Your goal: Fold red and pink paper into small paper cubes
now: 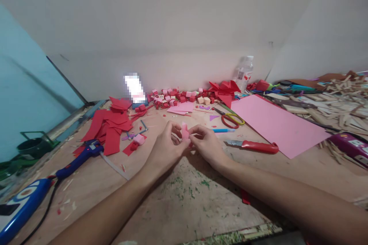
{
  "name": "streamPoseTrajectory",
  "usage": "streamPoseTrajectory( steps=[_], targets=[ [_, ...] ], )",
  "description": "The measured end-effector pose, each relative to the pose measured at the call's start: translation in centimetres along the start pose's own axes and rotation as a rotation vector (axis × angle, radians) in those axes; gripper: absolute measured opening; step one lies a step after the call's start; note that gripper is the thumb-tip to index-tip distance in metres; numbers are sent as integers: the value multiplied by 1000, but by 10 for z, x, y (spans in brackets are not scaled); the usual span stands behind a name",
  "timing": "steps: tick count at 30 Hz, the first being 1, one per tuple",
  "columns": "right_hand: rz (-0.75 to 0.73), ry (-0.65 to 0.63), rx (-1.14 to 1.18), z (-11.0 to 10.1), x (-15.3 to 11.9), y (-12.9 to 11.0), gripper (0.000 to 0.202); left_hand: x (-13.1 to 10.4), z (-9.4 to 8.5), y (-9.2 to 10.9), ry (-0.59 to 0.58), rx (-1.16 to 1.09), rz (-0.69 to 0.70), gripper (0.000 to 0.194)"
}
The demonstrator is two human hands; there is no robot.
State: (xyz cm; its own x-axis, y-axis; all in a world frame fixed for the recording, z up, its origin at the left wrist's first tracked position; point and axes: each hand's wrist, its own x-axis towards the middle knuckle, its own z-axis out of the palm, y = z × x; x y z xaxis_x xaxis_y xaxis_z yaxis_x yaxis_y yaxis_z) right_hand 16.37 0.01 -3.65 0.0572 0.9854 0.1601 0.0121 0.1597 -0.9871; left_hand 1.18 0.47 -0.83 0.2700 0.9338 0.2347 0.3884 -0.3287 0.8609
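Between my two hands, above the middle of the wooden table, is a small folded piece of pink paper [184,131]. My left hand [171,139] pinches it from the left with thumb and fingers. From the right, the fingertips of my right hand [205,141] close on its lower edge. Just right of my hands lie a blue pen [222,131] and a red-handled utility knife [258,146] with its blade out. Scissors [231,119] with red and yellow handles rest behind them. A small pink paper cube [139,139] sits left of my left hand.
Red paper strips [110,124] and a blue glue gun [79,159] lie at left. Many small paper cubes [175,97] line the back near a lit phone [135,88]. Pink sheet [277,126], plastic bottle [245,74] and wood scraps [336,101] occupy the right.
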Motion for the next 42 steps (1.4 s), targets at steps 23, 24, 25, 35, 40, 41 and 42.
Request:
streamPoseTrajectory(
  steps=[23,24,25,35,40,41,42],
  targets=[
    [151,-22,240,-3,-3,-5,26,3,-5,-18,145,-192,-54,13],
    [148,-16,235,-2,-3,-5,26,3,-5,-18,139,-188,-47,15],
    [147,-9,230,-2,-3,-5,26,2,-4,-17,135,-181,-41,16],
    [129,-27,278,-1,-4,-4,28,1,-6,-10,172,-203,-2,12],
    [106,-74,280,-1,-4,-3,21,2,-6,-11,154,-223,-1,12],
    [97,-76,277,-1,-4,-4,19,2,-6,-12,145,-227,-6,11],
    [88,-72,273,-1,-4,-4,18,1,-6,-12,138,-229,-8,12]
  ],
)
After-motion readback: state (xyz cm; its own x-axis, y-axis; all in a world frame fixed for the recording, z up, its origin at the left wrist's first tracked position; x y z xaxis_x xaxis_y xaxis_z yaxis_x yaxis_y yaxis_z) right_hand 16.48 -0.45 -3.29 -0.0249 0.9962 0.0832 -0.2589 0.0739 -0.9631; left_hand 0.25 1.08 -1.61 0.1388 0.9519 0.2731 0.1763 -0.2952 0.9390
